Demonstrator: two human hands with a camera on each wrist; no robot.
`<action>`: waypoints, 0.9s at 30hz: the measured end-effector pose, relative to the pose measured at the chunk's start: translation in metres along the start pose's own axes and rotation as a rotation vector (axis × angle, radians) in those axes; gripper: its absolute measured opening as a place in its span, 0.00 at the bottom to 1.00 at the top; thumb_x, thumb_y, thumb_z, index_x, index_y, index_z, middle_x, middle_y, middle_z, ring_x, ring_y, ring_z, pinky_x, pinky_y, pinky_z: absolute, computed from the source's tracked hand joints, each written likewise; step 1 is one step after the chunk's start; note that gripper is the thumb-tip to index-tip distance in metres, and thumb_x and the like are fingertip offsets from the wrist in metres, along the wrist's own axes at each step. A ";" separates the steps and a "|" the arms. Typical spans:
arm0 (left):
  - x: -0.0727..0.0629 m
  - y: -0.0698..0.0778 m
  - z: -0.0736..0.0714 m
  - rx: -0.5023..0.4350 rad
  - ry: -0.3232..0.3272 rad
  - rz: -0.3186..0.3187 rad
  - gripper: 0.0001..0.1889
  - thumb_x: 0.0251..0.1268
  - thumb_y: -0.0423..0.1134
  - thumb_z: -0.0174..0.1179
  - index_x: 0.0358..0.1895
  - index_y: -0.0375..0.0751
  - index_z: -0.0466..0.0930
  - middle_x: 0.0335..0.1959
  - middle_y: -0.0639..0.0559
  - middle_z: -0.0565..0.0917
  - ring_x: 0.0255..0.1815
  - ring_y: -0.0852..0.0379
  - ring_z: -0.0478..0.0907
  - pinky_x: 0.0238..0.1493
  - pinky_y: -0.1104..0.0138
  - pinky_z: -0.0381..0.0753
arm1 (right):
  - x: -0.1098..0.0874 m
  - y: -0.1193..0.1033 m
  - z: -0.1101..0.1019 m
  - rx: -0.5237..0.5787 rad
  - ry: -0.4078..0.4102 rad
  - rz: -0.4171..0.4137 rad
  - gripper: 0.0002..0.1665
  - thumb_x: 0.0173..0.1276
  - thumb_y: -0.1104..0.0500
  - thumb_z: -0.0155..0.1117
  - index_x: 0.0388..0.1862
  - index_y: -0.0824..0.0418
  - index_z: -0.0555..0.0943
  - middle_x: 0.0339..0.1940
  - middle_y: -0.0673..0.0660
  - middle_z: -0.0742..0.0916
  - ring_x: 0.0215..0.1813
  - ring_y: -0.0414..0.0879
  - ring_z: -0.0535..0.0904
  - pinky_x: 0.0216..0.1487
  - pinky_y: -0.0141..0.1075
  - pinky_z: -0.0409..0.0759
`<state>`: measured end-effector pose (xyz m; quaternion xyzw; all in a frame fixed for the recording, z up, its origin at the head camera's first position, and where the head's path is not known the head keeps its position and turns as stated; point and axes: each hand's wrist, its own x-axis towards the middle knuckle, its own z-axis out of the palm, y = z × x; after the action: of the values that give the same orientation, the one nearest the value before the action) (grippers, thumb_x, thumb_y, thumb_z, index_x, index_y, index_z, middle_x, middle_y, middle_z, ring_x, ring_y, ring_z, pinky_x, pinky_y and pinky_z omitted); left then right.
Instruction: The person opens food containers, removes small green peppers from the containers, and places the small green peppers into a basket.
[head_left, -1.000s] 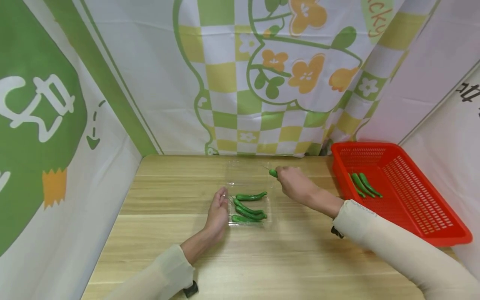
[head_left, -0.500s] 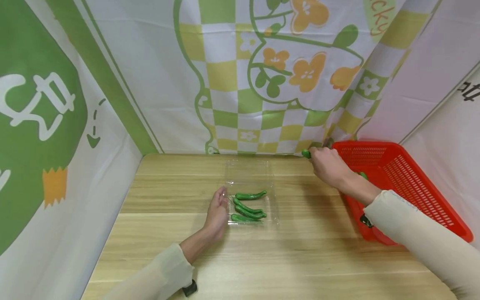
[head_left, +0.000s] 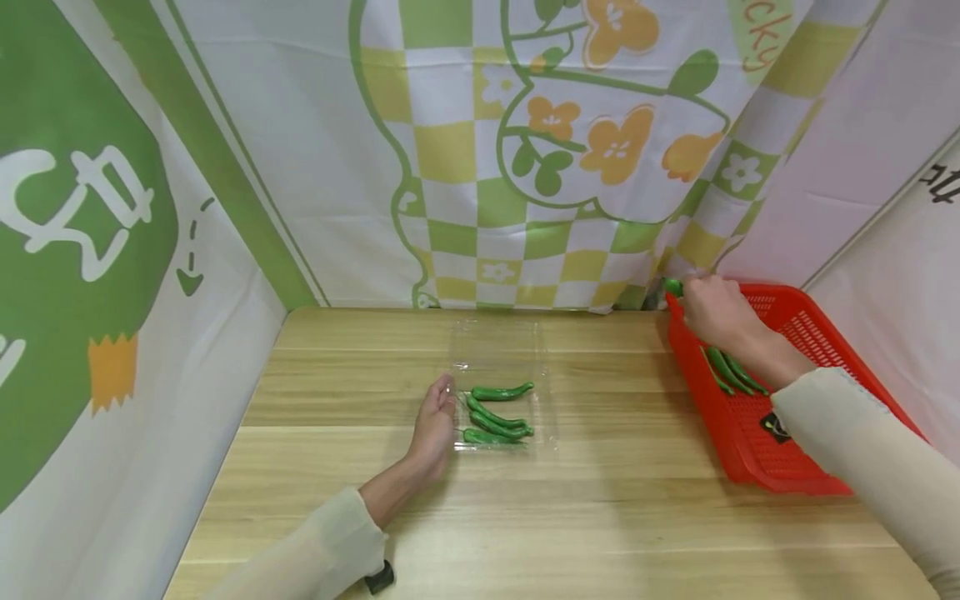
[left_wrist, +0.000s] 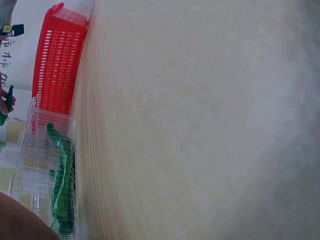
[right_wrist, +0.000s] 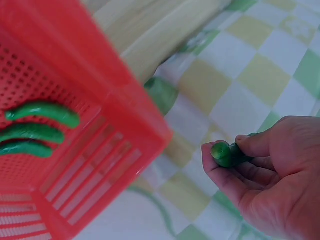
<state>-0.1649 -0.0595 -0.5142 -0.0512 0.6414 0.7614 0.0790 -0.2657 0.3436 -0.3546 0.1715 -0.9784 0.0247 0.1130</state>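
Note:
A green chili pepper [head_left: 673, 287] is pinched by my right hand [head_left: 720, 312], raised over the far left corner of the red basket [head_left: 699, 408]. In the right wrist view the thumb and fingers close on the pepper [right_wrist: 227, 154], outside the basket rim. My left hand [head_left: 432, 429] rests along the left side of a clear plastic box [head_left: 546, 417], its fingers pointing away from me. Several green peppers [head_left: 501, 392] lie crosswise in that box, its lid [head_left: 497, 343] folded back. Only a sliver of the left hand shows in the left wrist view.
Green peppers [right_wrist: 42, 112] lie side by side inside the basket, which stands at the table's right. A printed cloth [head_left: 502, 242] hangs along the back edge of the wooden table [head_left: 337, 375], with cloth walls on both sides.
My right hand has carried the pepper from beside the box's open lid rightward to the basket's far left corner. The left hand and the box have stayed in place.

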 end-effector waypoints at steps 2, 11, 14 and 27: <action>0.000 0.000 0.000 -0.001 -0.001 -0.005 0.30 0.85 0.30 0.34 0.85 0.30 0.44 0.87 0.34 0.47 0.87 0.35 0.42 0.88 0.45 0.41 | 0.000 0.011 -0.001 -0.005 -0.035 0.023 0.04 0.63 0.73 0.58 0.28 0.72 0.74 0.22 0.68 0.81 0.28 0.70 0.83 0.30 0.66 0.83; -0.001 -0.002 0.000 -0.017 -0.016 -0.016 0.30 0.86 0.33 0.34 0.85 0.31 0.44 0.88 0.35 0.45 0.88 0.35 0.39 0.88 0.44 0.38 | -0.005 0.060 -0.006 0.015 -0.135 0.122 0.08 0.60 0.72 0.57 0.24 0.66 0.71 0.22 0.65 0.78 0.30 0.67 0.80 0.33 0.66 0.80; -0.002 -0.002 0.000 -0.016 -0.024 -0.017 0.30 0.86 0.34 0.34 0.85 0.32 0.43 0.88 0.35 0.44 0.88 0.35 0.37 0.87 0.43 0.37 | -0.008 0.072 -0.005 0.019 -0.157 0.137 0.09 0.60 0.70 0.57 0.22 0.65 0.70 0.22 0.64 0.77 0.31 0.67 0.79 0.36 0.67 0.79; -0.001 0.000 0.000 0.012 -0.005 -0.023 0.29 0.88 0.35 0.34 0.85 0.33 0.46 0.88 0.36 0.46 0.88 0.36 0.38 0.88 0.44 0.39 | -0.016 0.116 0.003 0.031 -0.253 0.218 0.12 0.62 0.68 0.57 0.19 0.62 0.71 0.24 0.67 0.80 0.33 0.68 0.80 0.37 0.63 0.82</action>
<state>-0.1642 -0.0592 -0.5137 -0.0562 0.6452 0.7567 0.0896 -0.2911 0.4580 -0.3625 0.0678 -0.9971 0.0301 -0.0171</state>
